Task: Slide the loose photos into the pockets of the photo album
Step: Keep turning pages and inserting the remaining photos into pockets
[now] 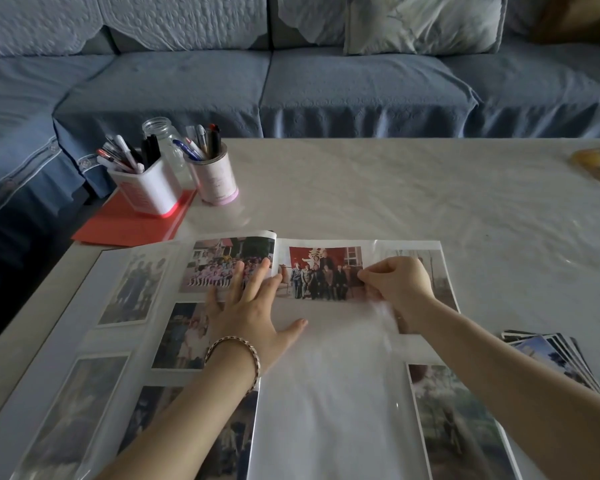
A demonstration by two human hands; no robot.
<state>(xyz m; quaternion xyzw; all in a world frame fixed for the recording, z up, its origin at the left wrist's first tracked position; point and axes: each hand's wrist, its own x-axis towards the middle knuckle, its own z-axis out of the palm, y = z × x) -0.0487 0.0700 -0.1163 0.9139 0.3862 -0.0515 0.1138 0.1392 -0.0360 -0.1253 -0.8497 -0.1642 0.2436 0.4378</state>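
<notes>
Evidently the left hand (253, 306) is pressing flat, fingers spread, steadying the album (326, 393) at nine o'clock of the group photo (319, 275); the right hand (400, 289) is pinching its three o'clock edge.

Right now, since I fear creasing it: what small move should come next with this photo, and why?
Probably nudge the group photo left, deeper into its pocket: the right hand pinches its right edge, and the left hand lies flat on the album by the spine, steadying it.
</notes>
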